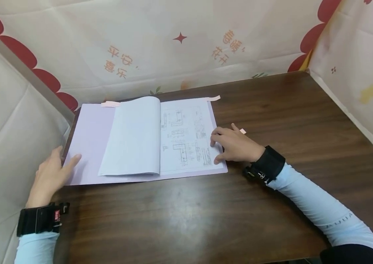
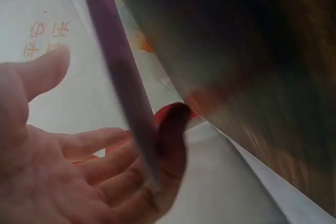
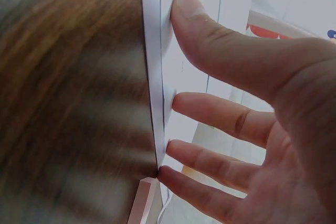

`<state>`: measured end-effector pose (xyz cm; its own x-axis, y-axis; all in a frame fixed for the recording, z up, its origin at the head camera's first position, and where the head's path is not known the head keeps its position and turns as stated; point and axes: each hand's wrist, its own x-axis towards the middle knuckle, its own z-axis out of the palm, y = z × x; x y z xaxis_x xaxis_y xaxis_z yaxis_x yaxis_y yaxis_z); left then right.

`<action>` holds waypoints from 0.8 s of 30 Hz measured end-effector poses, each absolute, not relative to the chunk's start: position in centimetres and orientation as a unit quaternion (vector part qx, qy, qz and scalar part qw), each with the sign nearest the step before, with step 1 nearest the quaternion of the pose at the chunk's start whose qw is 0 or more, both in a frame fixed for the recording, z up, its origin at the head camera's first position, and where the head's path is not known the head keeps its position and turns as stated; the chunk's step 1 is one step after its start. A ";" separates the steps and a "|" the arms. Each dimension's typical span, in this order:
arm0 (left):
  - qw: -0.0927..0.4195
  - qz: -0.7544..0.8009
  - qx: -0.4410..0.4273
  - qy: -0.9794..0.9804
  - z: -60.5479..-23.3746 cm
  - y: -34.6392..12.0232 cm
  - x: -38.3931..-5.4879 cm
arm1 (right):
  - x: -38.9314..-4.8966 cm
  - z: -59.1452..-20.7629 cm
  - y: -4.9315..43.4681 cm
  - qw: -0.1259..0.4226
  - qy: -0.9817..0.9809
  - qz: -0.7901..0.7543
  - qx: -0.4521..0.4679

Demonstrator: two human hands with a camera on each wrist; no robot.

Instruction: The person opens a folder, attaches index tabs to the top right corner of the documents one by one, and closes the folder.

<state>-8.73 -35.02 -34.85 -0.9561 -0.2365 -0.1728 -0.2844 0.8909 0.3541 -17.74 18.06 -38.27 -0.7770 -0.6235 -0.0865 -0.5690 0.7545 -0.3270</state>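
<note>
A lilac folder [image 1: 89, 128] lies spread on the table with its sheets bound inside. The turned white sheets [image 1: 133, 139] curve over its left half. On the right half is a page of technical drawings [image 1: 186, 141]. My left hand [image 1: 50, 176] is at the folder's left edge, thumb raised apart from the other fingers. In the left wrist view the lilac cover edge [image 2: 123, 82] passes in front of the fingers; I cannot tell how firmly they touch it. My right hand [image 1: 239, 143] rests its fingertips on the page's right edge, thumb [image 3: 197, 30] spread from the fingers.
The brown wooden table [image 1: 206, 220] extends in front and to the right. Pale printed cloth [image 1: 186, 47] stands behind it and at both sides. Pale pink tabs [image 1: 110, 104] stick out at the folder's top, and another small tab [image 1: 243, 131] shows beside my right hand.
</note>
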 end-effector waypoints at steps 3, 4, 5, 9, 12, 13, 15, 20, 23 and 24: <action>0.032 0.198 -0.127 0.971 -34.2 -34.9 -8.2 | -17.9 -38.0 17.9 0.093 0.931 -0.141 -0.324; 0.012 0.197 -0.122 0.973 -33.7 -34.6 -8.0 | -17.9 -38.0 17.9 0.092 0.931 -0.140 -0.325; -0.008 0.195 -0.116 0.974 -33.1 -34.2 -7.9 | -17.9 -38.0 17.9 0.091 0.931 -0.139 -0.326; -0.097 0.201 -0.060 0.973 -29.7 -32.0 -7.4 | -18.0 -38.1 17.9 0.090 0.931 -0.133 -0.329; -0.164 0.222 0.015 0.961 -27.0 -29.8 -7.3 | -17.9 -38.2 17.9 0.086 0.932 -0.127 -0.328; -0.180 0.235 0.043 0.954 -26.2 -28.9 -7.3 | -17.9 -38.2 17.9 0.085 0.933 -0.125 -0.326; -0.207 0.262 0.097 0.938 -25.2 -27.0 -7.6 | -17.8 -38.3 18.0 0.083 0.934 -0.122 -0.325; -0.192 0.321 0.213 0.903 -25.3 -22.0 -8.8 | -17.7 -38.5 18.3 0.090 0.930 -0.128 -0.333; -0.140 0.314 0.262 0.902 -26.6 -19.5 -9.8 | -17.9 -38.4 18.7 0.096 0.925 -0.138 -0.341; -0.113 0.303 0.268 0.907 -27.2 -18.8 -10.0 | -18.1 -38.1 19.0 0.087 0.925 -0.149 -0.338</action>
